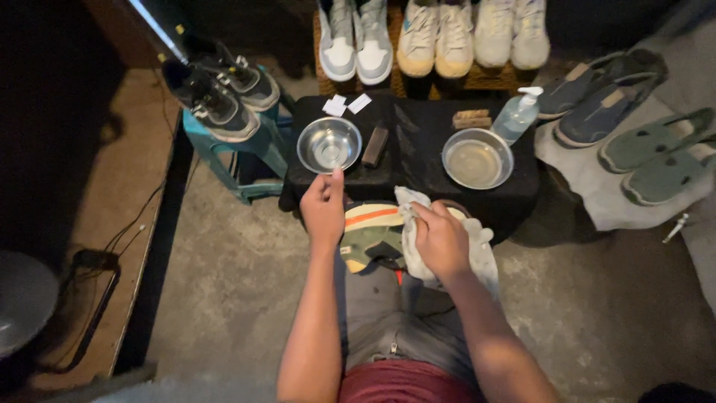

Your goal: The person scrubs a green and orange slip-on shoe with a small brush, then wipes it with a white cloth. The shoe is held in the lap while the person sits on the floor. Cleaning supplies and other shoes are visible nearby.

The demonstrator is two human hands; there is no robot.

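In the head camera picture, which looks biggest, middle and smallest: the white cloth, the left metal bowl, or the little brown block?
1. white cloth, though it lies nearer the camera
2. left metal bowl
3. little brown block

Head view, steeply down, probably seated, close.

So on the counter [418, 160] you've got one bowl [329, 144] left, another bowl [477, 158] right, a pump bottle [517, 114] just behind that one. Shoe [373, 235] and cloth [418, 239] sit in the lap, sneakers [436, 33] lined up behind.
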